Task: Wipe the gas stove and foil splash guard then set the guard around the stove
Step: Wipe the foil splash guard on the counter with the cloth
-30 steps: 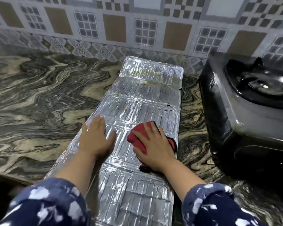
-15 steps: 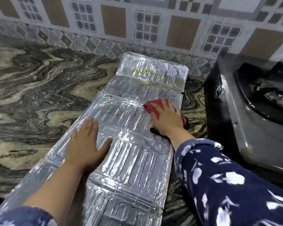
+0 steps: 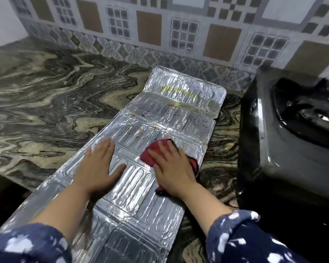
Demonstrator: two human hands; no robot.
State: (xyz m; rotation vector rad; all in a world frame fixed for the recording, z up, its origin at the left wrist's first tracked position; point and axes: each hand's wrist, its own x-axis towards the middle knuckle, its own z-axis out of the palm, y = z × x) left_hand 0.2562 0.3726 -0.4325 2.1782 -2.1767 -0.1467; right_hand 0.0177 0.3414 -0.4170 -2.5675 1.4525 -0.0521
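Foil splash guard (image 3: 160, 118) flat on marbled countertop (image 3: 46, 103), perhaps stone.

A home kitchen: marbled stone counter (image 3: 46, 103), patterned wall tiles (image 3: 179, 31), gas stove (image 3: 285, 141).

Dim indoor light, apparently from overhead, breaks into bright glare streaks on the embossed foil splash guard (image 3: 160, 130) and small highlights on the dark gas stove (image 3: 292, 141). Soft shadows lie under both forearms. The wall tiles (image 3: 179, 31) bow with wide-angle distortion; the patterned sleeves (image 3: 254, 242) at the lower edge are blurred.
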